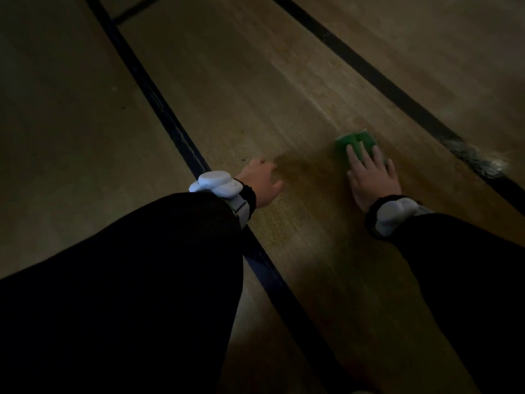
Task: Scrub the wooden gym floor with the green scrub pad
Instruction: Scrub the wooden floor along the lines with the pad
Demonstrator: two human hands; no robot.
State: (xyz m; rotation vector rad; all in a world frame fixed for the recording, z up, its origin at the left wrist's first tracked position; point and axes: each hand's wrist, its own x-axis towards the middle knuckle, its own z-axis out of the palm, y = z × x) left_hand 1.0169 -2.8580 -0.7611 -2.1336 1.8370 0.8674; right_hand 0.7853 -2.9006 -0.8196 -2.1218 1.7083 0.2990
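The green scrub pad [352, 143] lies flat on the wooden gym floor [241, 89], right of centre. My right hand [370, 177] rests on top of it with fingers spread, pressing it down; only the pad's far end shows beyond my fingertips. My left hand [260, 183] is planted on the bare floor to the pad's left, fingers apart and empty. Both arms wear black sleeves and a white wrist device. The scene is dim.
A dark painted line [159, 109] runs diagonally under my left wrist. A second dark line [397, 95] crosses to the right of the pad, with a scuffed, worn patch [471, 159] on it. A darker stain [301, 169] lies between my hands.
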